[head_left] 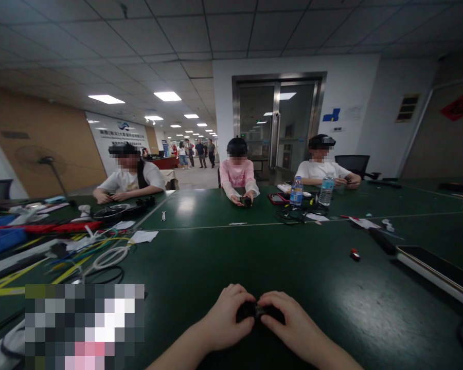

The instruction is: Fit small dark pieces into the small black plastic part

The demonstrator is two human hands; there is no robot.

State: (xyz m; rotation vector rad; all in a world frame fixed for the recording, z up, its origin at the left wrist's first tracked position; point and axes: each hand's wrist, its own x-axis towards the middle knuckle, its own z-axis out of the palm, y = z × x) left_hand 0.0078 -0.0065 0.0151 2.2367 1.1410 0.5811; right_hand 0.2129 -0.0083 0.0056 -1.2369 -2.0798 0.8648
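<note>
Near the front of the dark green table [200,267], my left hand [228,317] and my right hand [289,319] meet around a small black object [259,310]. Fingers and thumbs of both hands curl about its two ends, so only its middle shows between them. It is dark and small, and I cannot make out its kind. Both hands are closed on it, low over the tabletop.
Cables [111,257] and a blue tray [3,241] crowd the left side. To the right lie a small red item [355,255] and a phone-like slab [440,272]. Two bottles [326,191] stand farther back. Three people sit across the table, one in pink [237,174].
</note>
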